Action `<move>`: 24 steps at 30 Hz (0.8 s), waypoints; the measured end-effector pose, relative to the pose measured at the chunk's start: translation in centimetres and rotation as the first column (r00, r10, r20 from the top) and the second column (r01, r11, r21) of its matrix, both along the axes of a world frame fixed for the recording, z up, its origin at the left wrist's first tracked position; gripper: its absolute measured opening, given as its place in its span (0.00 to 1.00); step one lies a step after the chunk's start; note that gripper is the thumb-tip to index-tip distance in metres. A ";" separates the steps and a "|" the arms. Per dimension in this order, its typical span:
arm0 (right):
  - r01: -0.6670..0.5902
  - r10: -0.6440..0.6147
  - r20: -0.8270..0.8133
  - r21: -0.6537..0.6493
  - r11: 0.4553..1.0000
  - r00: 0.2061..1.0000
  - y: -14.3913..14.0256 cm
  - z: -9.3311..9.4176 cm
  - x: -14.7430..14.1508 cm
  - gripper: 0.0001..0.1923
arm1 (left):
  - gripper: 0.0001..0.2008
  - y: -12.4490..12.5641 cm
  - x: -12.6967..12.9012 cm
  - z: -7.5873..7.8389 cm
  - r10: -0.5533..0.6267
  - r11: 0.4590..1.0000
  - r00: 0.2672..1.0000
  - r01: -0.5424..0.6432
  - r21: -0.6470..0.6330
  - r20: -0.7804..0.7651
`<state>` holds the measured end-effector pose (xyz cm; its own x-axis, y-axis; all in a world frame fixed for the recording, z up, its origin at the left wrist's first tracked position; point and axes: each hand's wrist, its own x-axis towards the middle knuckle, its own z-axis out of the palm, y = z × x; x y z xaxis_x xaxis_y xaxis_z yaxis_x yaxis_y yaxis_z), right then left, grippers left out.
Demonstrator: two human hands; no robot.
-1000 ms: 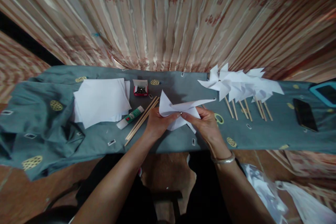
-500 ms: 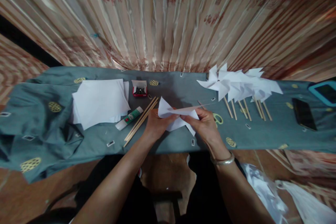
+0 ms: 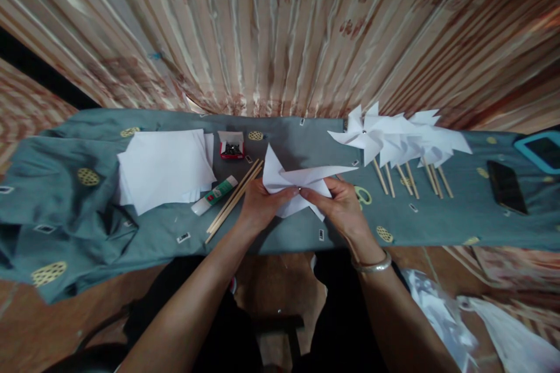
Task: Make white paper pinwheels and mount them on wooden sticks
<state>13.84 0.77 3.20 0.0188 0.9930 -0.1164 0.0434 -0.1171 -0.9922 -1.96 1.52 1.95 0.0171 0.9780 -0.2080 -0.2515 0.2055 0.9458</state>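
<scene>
Both hands meet at table centre, just above the near edge of the grey-green cloth. Left hand and right hand pinch the folded white paper where its flaps gather — thumbs and forefingers pressed together on the middle, remaining fingers curled underneath. A small dark dot shows at the pinch; cannot tell whether it is a pin. The paper is held slightly off the cloth, its points splaying left, far and right.

Done so far, by the look of it: a row of finished pinwheels lies at far right, blades overlapping, sticks pointing near. The piece in hand has blades folded in but no stick on it — judged partway, centre being fastened.

Left to use: stack of white sheets at left, well apart from the hands; bare wooden sticks just left of the left hand; glue stick touching or nearly touching them; small red box farther back. Scissors handle peeks out beside the right hand. Dark phone far right.
</scene>
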 end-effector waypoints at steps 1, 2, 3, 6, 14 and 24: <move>0.001 -0.001 -0.002 -0.004 1.000 1.000 0.0 0.0 0.0 0.11 | 0.12 0.0 0.0 0.0 0.003 1.000 1.000 -0.004 -0.002 -0.008; 0.003 -0.003 -0.007 -0.013 1.000 1.000 0.0 0.0 0.0 0.10 | 0.12 0.0 -0.1 0.0 0.004 1.000 1.000 -0.004 -0.003 -0.016; 0.005 -0.005 -0.015 -0.025 1.000 1.000 0.0 0.0 0.0 0.10 | 0.12 0.0 -0.1 0.0 0.002 1.000 1.000 -0.002 -0.001 -0.022; 0.007 -0.008 -0.033 -0.045 0.999 0.999 0.0 0.0 0.0 0.09 | 0.10 -0.1 -0.1 0.0 -0.004 1.000 1.000 0.004 0.016 -0.025; 0.004 -0.005 -0.025 -0.039 0.999 1.000 0.0 -0.2 -0.1 0.10 | 0.09 0.0 -0.3 -0.2 -0.002 1.000 0.999 0.002 0.007 -0.034; -0.019 0.019 -0.002 -0.012 1.000 1.000 -0.1 -0.4 0.0 0.11 | 0.08 -0.1 -0.2 0.2 0.001 1.000 1.000 -0.001 0.006 -0.025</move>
